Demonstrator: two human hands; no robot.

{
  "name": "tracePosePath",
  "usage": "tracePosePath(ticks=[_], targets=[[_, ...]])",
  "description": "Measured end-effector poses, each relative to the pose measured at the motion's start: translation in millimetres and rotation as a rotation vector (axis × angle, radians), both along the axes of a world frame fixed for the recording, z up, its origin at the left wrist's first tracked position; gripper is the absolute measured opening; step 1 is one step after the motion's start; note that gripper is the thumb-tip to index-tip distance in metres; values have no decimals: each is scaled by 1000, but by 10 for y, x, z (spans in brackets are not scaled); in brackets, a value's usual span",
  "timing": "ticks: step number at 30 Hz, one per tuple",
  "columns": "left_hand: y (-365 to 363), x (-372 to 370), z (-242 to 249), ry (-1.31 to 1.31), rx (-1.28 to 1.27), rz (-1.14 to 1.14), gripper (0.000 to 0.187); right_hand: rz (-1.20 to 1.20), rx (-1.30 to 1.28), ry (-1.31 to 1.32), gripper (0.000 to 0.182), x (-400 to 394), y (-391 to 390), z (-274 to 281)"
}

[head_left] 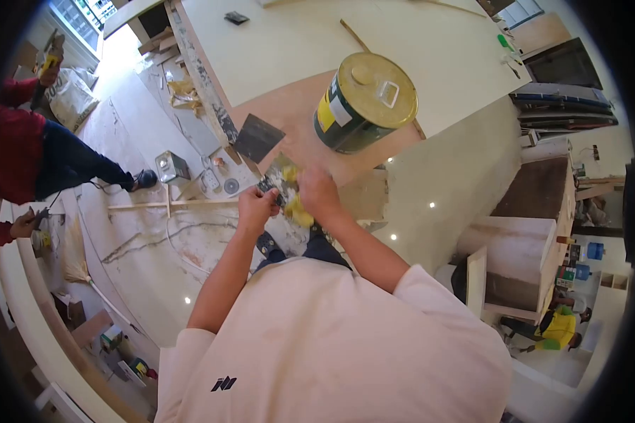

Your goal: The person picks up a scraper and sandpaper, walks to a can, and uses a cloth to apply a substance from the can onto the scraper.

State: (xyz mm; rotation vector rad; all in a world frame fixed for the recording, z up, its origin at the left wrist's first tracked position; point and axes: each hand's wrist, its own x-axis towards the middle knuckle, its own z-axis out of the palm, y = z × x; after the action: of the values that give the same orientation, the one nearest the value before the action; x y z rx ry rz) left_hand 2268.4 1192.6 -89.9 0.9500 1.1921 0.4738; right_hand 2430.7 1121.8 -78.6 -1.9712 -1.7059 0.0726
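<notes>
My left hand [256,209] is closed, with thumb and fingers pinching a small dark, smeared piece whose kind I cannot make out. Close beside it, my right hand [319,192] is slightly blurred and curled around a crumpled yellow-and-grey cloth [300,211]. The two hands almost meet in front of my body, above the floor at the board's edge. Just beyond them a dark flat square plate [259,138] lies at the edge of the board. A large dark-green can with a yellowish lid [377,88] stands past my right hand.
A pale board [282,49] spreads ahead. At left are a metal tin [171,168], a wooden strip [190,204] on the floor, a broom [75,257] and a person in a red top [14,155]. A wooden box structure [515,240] stands right.
</notes>
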Motion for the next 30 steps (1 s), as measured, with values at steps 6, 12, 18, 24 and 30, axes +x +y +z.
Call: tracePosePath(ticks=[6, 12, 18, 24, 30], targets=[[-55, -12, -24, -8, -12, -1, 30, -77, 84, 83, 14, 27, 165, 83], [30, 32, 54, 14, -43, -3, 30, 64, 7, 114, 11, -66, -145, 79], [36, -2, 50, -1, -27, -15, 27, 35, -75, 182, 12, -104, 256, 74], [38, -17, -102, -48, -22, -20, 22, 56, -13, 93, 13, -63, 541, -118], [55, 36, -16, 45, 26, 4, 29, 96, 97, 187, 12, -153, 96, 98]])
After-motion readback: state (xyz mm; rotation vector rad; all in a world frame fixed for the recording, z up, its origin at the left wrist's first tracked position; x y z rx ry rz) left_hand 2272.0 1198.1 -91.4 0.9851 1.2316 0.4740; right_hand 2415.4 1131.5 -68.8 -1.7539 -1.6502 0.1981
